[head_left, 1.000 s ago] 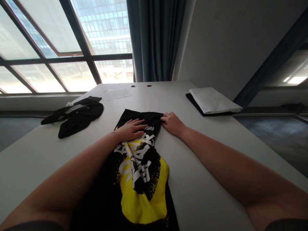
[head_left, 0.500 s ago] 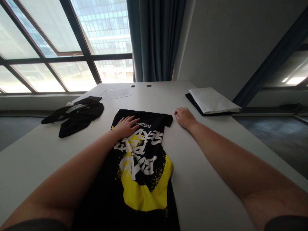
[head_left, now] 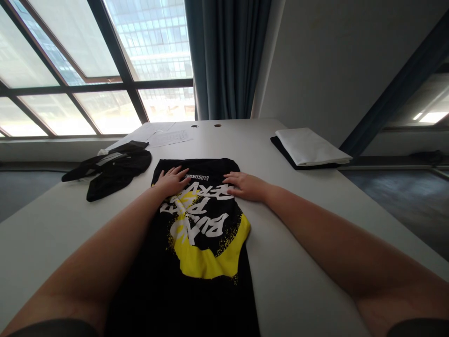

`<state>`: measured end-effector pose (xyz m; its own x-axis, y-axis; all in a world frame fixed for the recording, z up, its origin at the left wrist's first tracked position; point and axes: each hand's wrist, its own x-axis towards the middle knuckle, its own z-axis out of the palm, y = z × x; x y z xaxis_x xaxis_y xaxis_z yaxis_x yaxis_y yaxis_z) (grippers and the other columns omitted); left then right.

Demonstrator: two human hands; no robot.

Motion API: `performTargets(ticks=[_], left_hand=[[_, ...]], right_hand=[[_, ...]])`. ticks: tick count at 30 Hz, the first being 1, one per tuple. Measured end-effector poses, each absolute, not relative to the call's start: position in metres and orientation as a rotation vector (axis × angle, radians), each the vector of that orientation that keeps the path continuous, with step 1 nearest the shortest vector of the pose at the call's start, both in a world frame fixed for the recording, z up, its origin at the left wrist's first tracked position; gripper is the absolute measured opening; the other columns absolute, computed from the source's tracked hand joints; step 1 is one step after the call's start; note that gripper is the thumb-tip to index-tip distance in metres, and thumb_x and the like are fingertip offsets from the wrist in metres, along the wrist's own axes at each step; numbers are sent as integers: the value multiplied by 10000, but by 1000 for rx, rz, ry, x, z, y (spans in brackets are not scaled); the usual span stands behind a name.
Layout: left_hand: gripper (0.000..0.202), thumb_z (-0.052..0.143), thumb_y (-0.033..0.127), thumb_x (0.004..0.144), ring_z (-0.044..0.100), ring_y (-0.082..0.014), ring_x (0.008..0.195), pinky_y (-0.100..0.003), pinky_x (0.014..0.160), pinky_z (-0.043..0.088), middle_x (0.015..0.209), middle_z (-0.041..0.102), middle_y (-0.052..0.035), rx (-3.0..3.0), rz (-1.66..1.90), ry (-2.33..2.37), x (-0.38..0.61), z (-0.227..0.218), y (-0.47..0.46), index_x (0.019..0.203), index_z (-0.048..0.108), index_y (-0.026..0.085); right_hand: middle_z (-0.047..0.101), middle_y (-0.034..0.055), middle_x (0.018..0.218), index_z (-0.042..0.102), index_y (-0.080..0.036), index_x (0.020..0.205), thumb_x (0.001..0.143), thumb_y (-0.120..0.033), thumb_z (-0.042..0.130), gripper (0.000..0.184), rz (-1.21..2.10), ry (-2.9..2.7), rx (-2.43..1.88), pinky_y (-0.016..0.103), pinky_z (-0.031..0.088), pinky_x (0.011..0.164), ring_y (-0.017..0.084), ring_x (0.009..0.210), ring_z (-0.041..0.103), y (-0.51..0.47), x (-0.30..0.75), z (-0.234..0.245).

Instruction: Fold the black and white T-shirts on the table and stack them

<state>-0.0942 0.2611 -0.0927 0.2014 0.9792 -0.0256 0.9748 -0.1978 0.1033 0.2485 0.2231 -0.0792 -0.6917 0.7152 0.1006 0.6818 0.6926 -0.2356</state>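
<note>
A black T-shirt [head_left: 206, 262] with yellow and white print lies in front of me, its lettering upside down to my view. My left hand [head_left: 171, 181] rests on the shirt's upper left part with fingers spread. On the opposite side, my right hand [head_left: 247, 186] lies over the upper right edge, fingers extended onto the fabric. Neither hand grips the cloth. Wrinkles run through the print between and below the hands. The shirt's near end runs out of the bottom of the view.
The shirt lies on a white table [head_left: 294, 243]. At the left is a crumpled dark garment [head_left: 119, 166], with paper sheets [head_left: 170, 137] behind it. Folded white cloth [head_left: 310, 146] sits on black cloth [head_left: 287, 154] at the right. A blue curtain [head_left: 228, 61] hangs beyond the table.
My right hand has come left from beside the shirt onto its right edge and has opened out. The shirt's upper part has shifted left, and the sleeve-like flap at right no longer sticks out.
</note>
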Motion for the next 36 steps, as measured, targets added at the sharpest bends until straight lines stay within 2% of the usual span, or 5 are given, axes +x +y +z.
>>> performTargets(ticks=[8,14,19,30,36], left_hand=[[514,568,572,975,478,-307,1453,-473,1241,344,1595,503,-92,2604,372,1210,-63,-61,235,1375,681,271],[422,833,521,847,699,-207,990,-298,933,520,1100,722,-5,2469,-233,485,8,-2,142,1184,722,293],[391,926,373,772,671,-267,1089,-347,947,511,1139,704,-33,2628,-389,385,36,-14,110,1082,715,265],[177,542,247,1014,699,-197,1033,-290,940,512,1156,745,-12,2513,29,545,24,3,123,1153,650,267],[186,519,323,984,686,-240,1048,-405,982,521,1133,740,-51,2396,599,933,4,-7,158,1097,644,242]], right_hand=[[656,117,1446,680,-214,1266,1005,-344,563,314,48,-2562,-1351,558,255,1270,277,1293,629,245,278,-87],[686,122,1389,690,-197,1218,1002,-349,554,298,79,-2312,-1619,549,355,1207,301,1253,643,274,320,-100],[694,138,1347,723,-166,1164,974,-288,576,269,109,-2238,-1602,410,481,1104,283,1246,646,284,334,-104],[471,100,1638,654,-235,1459,976,-386,630,507,447,-2455,-1400,525,261,1289,336,1582,306,277,312,-103],[663,-19,1461,779,-317,1265,857,-290,733,411,910,-2633,-860,396,329,1261,283,1473,495,241,273,-77]])
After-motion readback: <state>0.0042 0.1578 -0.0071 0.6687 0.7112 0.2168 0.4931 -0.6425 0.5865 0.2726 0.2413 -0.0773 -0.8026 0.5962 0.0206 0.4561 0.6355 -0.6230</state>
